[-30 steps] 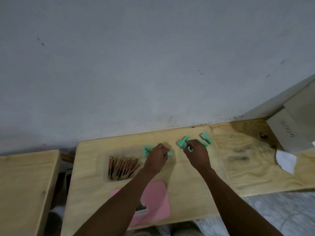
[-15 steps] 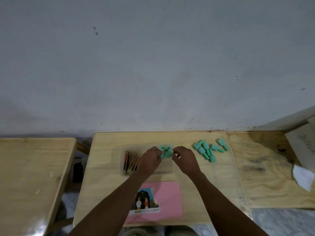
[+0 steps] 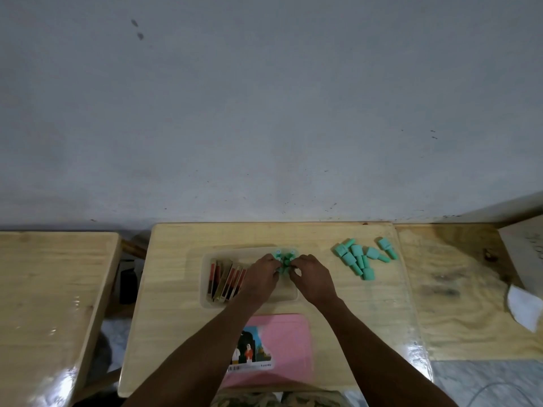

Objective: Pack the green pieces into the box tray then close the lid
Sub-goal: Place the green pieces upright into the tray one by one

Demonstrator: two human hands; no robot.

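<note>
Step in hand: seating a batch of green pieces in the box tray (image 3: 205, 301). The tray lies on the middle table (image 3: 176, 318). A row of red-and-brown cards (image 3: 226, 279) stands on edge in its left part, and the seated green pieces (image 3: 284, 259) occupy its far right corner. The left hand (image 3: 260, 279) and the right hand (image 3: 313, 279) meet over that cluster, fingers curled inward and fingertips pinching the pieces from both sides. Which finger bears on which piece is too blurred to tell. For a good result, the person should probably press the pieces side by side against the far wall, all lying the same way, so that none rides above the rim and fouls the lid. The hands should let go only once the cluster sits flat. The loose green pieces (image 3: 361, 258) lie in a heap on the table, well to the right of the tray and not yet packed. Small batches will likely handle better than one large grab, since the pieces look small and apt to roll. The pink lid (image 3: 288, 333) lies just in front of the tray; closing is not yet due.
</note>
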